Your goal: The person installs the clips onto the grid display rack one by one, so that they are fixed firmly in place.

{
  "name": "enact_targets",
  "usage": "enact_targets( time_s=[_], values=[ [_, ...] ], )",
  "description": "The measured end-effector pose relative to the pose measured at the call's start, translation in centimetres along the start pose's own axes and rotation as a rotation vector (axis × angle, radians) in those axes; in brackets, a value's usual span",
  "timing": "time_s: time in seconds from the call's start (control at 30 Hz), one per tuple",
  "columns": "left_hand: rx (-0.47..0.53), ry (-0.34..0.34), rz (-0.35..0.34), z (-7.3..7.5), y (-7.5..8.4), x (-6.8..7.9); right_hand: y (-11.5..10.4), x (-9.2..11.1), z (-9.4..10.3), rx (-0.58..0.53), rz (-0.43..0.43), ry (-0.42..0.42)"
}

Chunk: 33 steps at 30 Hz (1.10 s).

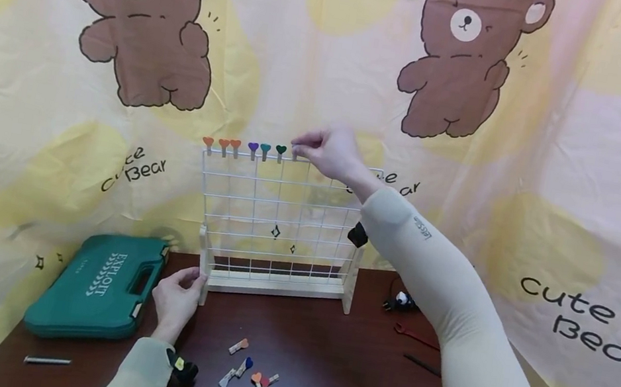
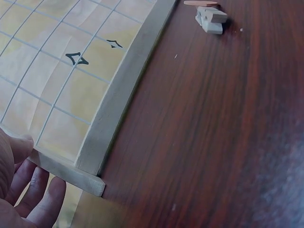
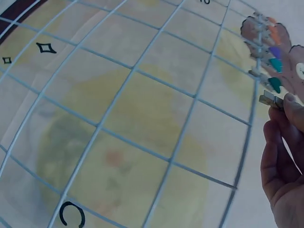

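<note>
A white wire grid (image 1: 279,202) stands upright in a pale wooden base (image 1: 278,290). My right hand (image 1: 333,151) is at its top wire, pinching a small wooden clothespin (image 3: 271,99) between thumb and fingertips; the clothespin's head is hidden by the fingers. To the left of that hand, several heart-topped clothespins sit along the top wire, among them a dark green one (image 1: 281,150), a teal one (image 1: 265,148), a purple one (image 1: 253,147) and orange ones (image 1: 224,144). Low on the left, my left hand (image 1: 177,297) grips the wooden side foot (image 2: 71,175), thumb on one side and fingers on the other.
Several loose heart clothespins (image 1: 259,382) lie on the dark wooden table (image 1: 344,372) in front of the stand. A green tool case (image 1: 98,285) and a metal rod (image 1: 47,361) are at left. On the right lie a red wrench (image 1: 416,336) and a black rod (image 1: 422,365).
</note>
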<state>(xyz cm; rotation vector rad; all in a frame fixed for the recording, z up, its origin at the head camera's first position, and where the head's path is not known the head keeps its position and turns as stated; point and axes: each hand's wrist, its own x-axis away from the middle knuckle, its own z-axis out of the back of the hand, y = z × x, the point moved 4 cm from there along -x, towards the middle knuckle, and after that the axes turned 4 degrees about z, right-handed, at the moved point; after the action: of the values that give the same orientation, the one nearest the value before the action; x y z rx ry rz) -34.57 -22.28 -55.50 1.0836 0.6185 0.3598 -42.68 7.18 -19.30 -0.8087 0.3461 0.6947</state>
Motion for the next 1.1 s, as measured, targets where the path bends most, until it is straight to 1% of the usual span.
enact_targets(
  time_s=[0.13,0.3,0.4,0.47,0.53,0.63,0.73,0.8,0.87,0.9,1.0,1.03,1.1],
  values=[
    [-0.001,-0.001,-0.008,0.2,0.1,0.0,0.5,-0.6,-0.8,-0.016,-0.02,-0.016],
    [-0.015,0.008,-0.017,0.4,0.1,-0.1,0.7,-0.7,-1.3,-0.029,-0.045,-0.023],
    [-0.023,0.012,-0.017,0.4,0.0,-0.1,0.8,-0.3,-1.4,-0.02,-0.021,-0.022],
    [-0.028,0.01,-0.018,0.3,-0.1,-0.1,0.9,0.1,-1.4,-0.011,0.015,-0.008],
    [-0.026,0.008,-0.016,0.2,-0.1,0.0,0.9,0.9,-1.1,0.003,0.067,0.027],
    [-0.016,0.002,-0.008,0.0,-0.1,0.1,1.0,2.6,-0.6,0.002,0.165,0.129],
    [-0.012,-0.002,-0.004,-0.1,-0.1,0.3,1.7,5.2,-0.7,0.012,0.243,0.234],
    [-0.016,-0.002,-0.01,-0.1,0.0,0.4,2.4,7.3,-1.4,0.004,0.263,0.257],
    [-0.022,0.001,-0.012,-0.1,0.1,0.3,3.4,9.4,-2.9,-0.029,0.267,0.219],
    [-0.023,0.003,-0.012,0.0,0.1,0.3,3.8,10.5,-3.8,-0.046,0.259,0.177],
    [-0.026,0.007,-0.014,0.1,0.2,0.2,5.3,13.8,-7.4,-0.119,0.231,0.018],
    [-0.028,0.006,-0.009,0.1,0.2,0.2,5.7,14.9,-8.6,-0.128,0.227,-0.042],
    [-0.03,0.003,-0.008,0.0,0.2,0.2,6.5,17.3,-11.2,-0.105,0.217,-0.166]
  ],
)
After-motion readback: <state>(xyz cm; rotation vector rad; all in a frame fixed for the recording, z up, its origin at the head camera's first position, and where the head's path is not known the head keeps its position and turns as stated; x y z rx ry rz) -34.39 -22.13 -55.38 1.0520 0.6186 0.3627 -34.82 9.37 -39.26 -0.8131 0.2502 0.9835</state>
